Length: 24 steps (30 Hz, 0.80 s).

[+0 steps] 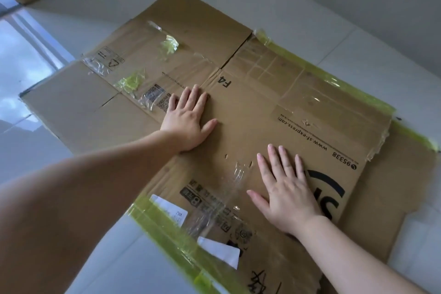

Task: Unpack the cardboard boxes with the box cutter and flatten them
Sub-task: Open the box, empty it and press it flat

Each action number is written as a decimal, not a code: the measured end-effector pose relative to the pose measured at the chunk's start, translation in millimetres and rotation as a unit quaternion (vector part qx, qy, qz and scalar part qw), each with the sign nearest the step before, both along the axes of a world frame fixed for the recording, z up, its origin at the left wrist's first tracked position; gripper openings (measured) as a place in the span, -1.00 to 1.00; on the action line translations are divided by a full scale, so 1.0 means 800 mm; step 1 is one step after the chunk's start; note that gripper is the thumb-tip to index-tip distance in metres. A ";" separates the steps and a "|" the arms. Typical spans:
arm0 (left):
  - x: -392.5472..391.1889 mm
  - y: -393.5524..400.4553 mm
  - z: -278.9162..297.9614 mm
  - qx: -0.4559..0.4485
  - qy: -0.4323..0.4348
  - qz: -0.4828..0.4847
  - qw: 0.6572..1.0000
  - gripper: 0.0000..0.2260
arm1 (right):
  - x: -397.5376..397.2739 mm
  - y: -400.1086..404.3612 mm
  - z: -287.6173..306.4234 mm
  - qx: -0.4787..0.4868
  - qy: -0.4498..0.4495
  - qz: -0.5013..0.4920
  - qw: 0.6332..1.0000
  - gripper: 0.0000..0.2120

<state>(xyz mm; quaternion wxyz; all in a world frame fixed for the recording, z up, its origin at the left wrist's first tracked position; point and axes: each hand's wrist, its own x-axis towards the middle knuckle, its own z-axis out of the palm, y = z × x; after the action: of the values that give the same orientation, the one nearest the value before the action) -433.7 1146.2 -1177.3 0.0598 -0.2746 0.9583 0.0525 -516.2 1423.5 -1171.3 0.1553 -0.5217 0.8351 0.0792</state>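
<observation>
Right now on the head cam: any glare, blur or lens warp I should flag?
Head view: strong window glare on the glossy floor at left; shiny tape on the flattened box throws small highlights; wide-angle warp bends the box edges and stretches the near forearm; left hand and right hand, both flat on the box, look sharp; lower-edge print slightly soft.

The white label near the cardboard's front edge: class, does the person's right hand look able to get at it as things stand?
Probably yes. The white label lies flat on the flattened cardboard, uncovered, just left of the right forearm. The right hand rests open, holding nothing, and nothing stands between them; the left hand presses farther away.
</observation>
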 end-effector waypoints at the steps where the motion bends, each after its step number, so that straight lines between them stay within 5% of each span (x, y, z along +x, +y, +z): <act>1: -0.015 -0.007 0.000 -0.001 -0.003 -0.020 1.000 -0.29 | 0.001 0.001 -0.001 0.001 0.001 0.003 1.000 -0.23; 11: -0.077 -0.020 -0.020 -0.019 0.019 -0.092 0.995 -0.29 | -0.067 -0.068 -0.011 -0.051 0.026 -0.105 0.993 -0.14; 15: -0.118 -0.032 -0.022 -0.005 0.018 -0.054 0.998 -0.28 | -0.083 -0.065 -0.015 -0.041 0.023 -0.073 0.996 -0.14; 24: -0.128 -0.020 -0.015 0.018 -0.017 -0.021 0.999 -0.30 | -0.113 -0.057 -0.013 0.012 -0.012 -0.164 0.986 -0.19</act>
<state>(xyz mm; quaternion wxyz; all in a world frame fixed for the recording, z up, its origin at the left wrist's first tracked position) -535.7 1130.0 -1189.3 0.0823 -0.2546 0.9614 0.0640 -606.9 1377.6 -1181.4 0.1823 -0.3764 0.9066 0.0565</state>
